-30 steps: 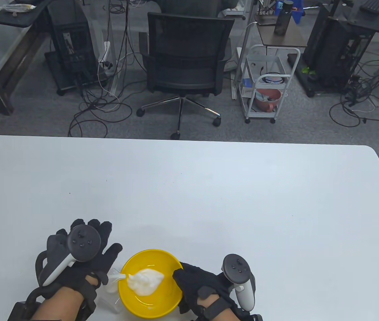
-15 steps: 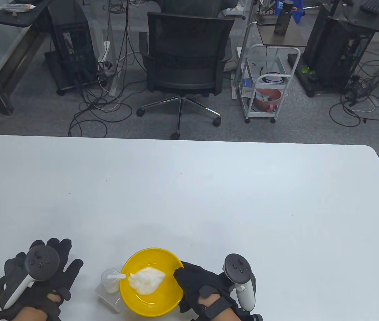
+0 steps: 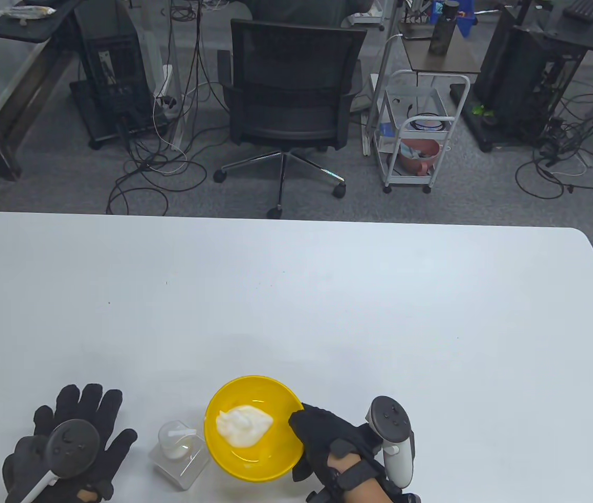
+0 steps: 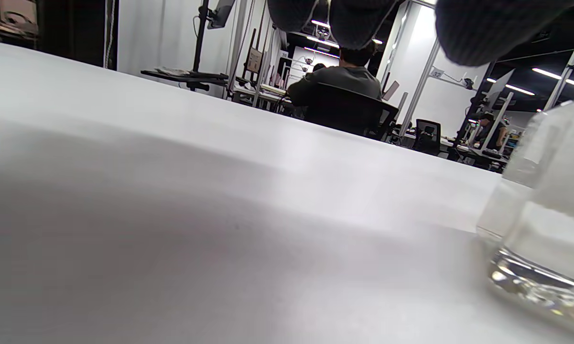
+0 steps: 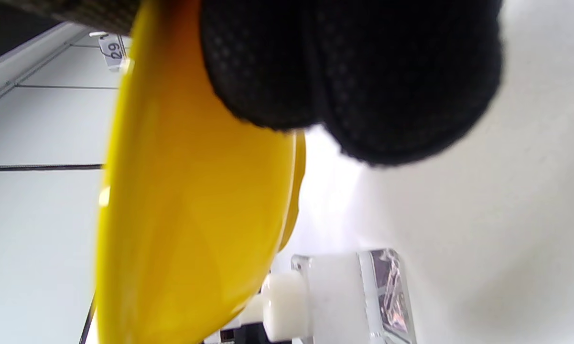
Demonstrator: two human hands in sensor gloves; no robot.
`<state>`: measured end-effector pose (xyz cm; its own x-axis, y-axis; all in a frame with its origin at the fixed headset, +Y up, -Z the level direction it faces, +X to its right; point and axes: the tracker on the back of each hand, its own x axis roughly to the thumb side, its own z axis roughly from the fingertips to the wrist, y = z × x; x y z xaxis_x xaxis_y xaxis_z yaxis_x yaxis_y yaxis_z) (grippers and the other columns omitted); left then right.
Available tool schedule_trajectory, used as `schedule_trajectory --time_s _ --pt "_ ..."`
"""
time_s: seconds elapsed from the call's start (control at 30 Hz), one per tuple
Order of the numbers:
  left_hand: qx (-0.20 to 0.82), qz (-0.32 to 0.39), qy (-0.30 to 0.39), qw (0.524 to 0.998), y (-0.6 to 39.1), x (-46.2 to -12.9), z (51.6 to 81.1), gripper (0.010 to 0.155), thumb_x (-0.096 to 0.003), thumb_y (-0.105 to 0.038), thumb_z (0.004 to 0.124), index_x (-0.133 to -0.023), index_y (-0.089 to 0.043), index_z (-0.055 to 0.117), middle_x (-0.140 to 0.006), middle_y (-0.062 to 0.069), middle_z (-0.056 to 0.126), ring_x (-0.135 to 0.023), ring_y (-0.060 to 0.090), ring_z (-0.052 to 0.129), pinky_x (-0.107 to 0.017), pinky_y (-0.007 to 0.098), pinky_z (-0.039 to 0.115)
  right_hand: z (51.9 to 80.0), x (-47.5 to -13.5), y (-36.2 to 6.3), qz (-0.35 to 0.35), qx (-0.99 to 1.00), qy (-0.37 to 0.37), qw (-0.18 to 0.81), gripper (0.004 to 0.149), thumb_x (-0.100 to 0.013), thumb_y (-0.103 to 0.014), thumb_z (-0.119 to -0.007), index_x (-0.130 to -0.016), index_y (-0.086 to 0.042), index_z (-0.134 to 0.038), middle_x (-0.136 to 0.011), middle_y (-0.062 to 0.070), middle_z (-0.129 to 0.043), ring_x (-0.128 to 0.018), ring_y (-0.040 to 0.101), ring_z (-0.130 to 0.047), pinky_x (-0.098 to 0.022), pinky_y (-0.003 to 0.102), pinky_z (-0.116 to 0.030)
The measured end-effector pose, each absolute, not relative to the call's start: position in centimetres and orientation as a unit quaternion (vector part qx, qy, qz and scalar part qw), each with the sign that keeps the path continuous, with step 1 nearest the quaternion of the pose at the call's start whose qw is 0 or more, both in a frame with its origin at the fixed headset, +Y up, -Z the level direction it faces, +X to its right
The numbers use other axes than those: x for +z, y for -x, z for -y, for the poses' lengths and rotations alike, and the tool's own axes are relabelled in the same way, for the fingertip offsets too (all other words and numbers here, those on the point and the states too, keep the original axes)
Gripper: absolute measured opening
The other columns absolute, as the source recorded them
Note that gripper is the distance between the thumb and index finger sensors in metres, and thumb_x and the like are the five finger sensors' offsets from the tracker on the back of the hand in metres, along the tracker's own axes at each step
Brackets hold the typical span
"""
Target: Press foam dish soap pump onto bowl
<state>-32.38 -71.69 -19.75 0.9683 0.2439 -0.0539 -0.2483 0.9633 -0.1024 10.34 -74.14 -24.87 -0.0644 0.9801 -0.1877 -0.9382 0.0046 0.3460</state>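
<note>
Table view shows you the white table (image 3: 328,293) first, with everything gathered near its bottom edge. Your yellow bowl (image 3: 254,427) sits there, holding a mound of white foam (image 3: 244,424) a little left of its middle. In the right wrist view the bowl (image 5: 186,215) looks tilted, its underside facing the camera, though that camera itself may be on its side. Your right hand (image 3: 330,443) grips the bowl at its right rim, fingers (image 5: 353,71) pressed together against the outside wall, a tracker (image 3: 393,440) on its back. Your left hand (image 3: 71,445) lies flat on the table well left of the bowl, fingers spread and holding nothing; its fingertips (image 4: 482,28) hang in at the top of the left wrist view. The soap bottle (image 3: 178,453), clear with a white pump (image 3: 175,437), stands between your hands, just beside the bowl's left rim, its nozzle pointing toward the bowl. From the left wrist its glass base (image 4: 540,239) rests on the table at the right edge.
</note>
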Motion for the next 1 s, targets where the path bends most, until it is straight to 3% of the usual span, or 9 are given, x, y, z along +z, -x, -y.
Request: schedule_trajectory --time_s 0.43,1.0 --pt "0.116 -0.01 0.073 0.99 31.7 -19.5 72.3 0.075 -0.0469 -0.071 0.059 -0.112 -0.042 0.037 -0.118 -0.008 0.026 -0.115 0.036 0.02 -0.074 0.063 0.016 74.3 -24.9 -13.3 -0.159 0.759 0.025 0.631 0.061 -0.054 -0.038 -0.073 -0.098 0.002 -0.061 -0.048 0.014 -0.092 -0.026 0.029 -0.099 -0.048 0.06 -0.069" --pt "0.117 0.003 0.099 0.988 31.7 -19.7 72.6 0.075 -0.0473 -0.071 0.058 -0.112 -0.042 0.036 -0.119 -0.009 0.026 -0.115 0.035 0.02 -0.074 0.063 0.015 75.7 -25.0 -12.3 -0.219 0.812 0.085 0.535 0.059 -0.054 -0.036 -0.076 -0.098 0.001 -0.064 -0.048 0.014 -0.094 -0.02 0.027 -0.1 -0.032 0.057 -0.077"
